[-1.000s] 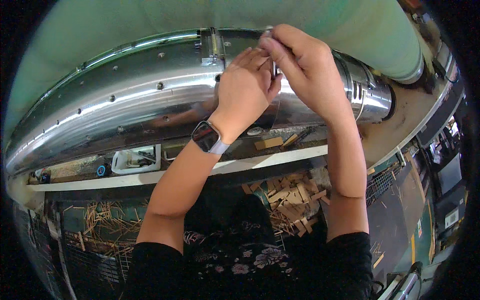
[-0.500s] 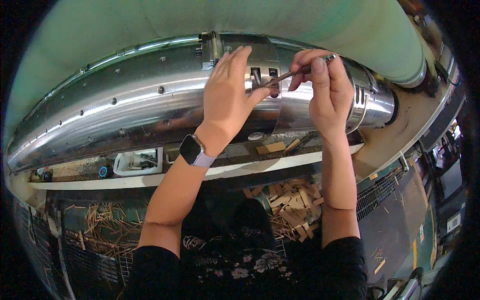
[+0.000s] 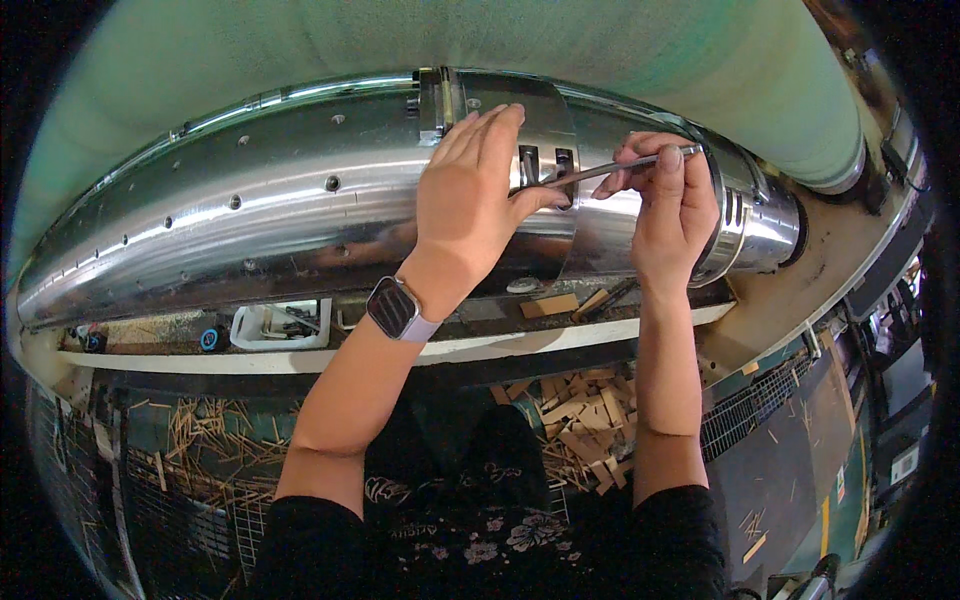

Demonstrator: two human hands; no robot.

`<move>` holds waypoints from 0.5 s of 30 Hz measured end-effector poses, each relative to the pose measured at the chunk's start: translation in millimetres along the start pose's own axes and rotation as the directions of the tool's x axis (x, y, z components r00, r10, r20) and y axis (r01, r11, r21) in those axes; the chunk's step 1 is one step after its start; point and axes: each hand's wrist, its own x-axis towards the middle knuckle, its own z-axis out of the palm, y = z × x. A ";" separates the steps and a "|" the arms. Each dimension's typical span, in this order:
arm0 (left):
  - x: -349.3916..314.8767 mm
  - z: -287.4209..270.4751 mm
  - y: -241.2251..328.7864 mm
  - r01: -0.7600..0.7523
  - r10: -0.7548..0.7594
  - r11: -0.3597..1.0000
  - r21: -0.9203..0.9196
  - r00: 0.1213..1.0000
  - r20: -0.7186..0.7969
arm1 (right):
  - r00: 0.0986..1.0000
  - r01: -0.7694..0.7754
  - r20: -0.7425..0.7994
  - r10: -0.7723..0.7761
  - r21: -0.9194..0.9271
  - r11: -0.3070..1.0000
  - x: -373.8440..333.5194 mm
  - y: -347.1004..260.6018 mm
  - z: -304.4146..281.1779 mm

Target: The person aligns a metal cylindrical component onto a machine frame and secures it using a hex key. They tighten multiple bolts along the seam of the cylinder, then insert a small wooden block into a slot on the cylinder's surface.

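Note:
A long polished steel cylinder with rows of bolt holes runs across in front of me. My left hand lies on it with fingers stretched out, against a darker slotted collar. Its thumb rests at the lower edge of two slots, by the end of a slim metal rod. My right hand pinches that rod between thumb and fingers. The rod slants down leftward, its tip at the right-hand slot; how far in it sits I cannot tell.
A large pale green roller spans the space behind the cylinder. Below runs a ledge with a white plastic bin of metal parts. Cardboard offcuts and thin strips lie lower down. A metal clamp block stands beside my left fingers.
The whole view has shifted slightly. My right hand has lowered, so the rod lies flatter than before, its tip still at the slot. My left hand keeps its place on the collar.

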 end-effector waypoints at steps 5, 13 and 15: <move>0.7 2.9 -1.5 0.003 -0.003 1.000 -0.025 1.000 0.017 | 0.998 0.056 0.038 -0.057 0.033 0.998 -5.7 2.7 -4.0; -1.3 -4.1 -4.5 0.013 -0.009 1.000 -0.027 0.992 0.125 | 0.927 0.329 0.291 -0.237 -0.322 0.888 1.6 -13.8 11.3; -0.9 -5.7 -6.0 0.013 -0.006 0.999 -0.050 0.990 0.142 | 0.972 0.192 0.186 -0.142 -0.292 0.937 4.2 -17.3 20.6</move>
